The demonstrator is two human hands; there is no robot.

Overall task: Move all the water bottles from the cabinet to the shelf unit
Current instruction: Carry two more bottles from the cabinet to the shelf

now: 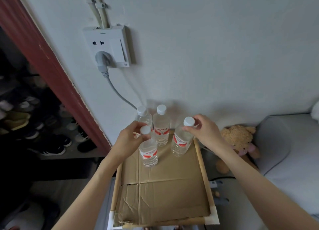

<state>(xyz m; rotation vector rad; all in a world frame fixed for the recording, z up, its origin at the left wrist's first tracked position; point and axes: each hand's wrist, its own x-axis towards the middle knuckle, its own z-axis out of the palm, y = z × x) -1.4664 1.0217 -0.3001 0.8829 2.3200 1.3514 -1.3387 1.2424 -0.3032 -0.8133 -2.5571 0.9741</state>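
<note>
Left hand (128, 137) fingers pinch cap of front bottle (148, 149); right hand (203, 129) fingers pinch cap of right bottle (182, 140). Both stand on cardboard (164, 191). Step unclear: setting down or lifting. Two more bottles (161, 126) just beyond fingers.

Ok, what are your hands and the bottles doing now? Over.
Left hand grips front-left bottle neck. Right hand pinches front-right bottle cap. Two bottles behind. Nothing blocking.

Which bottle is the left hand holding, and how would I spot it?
Find the cardboard-covered surface below the wall socket, where four water bottles stand. The left hand pinches the bottle at its neck. It is the front left one, nearest the viewer.
</note>
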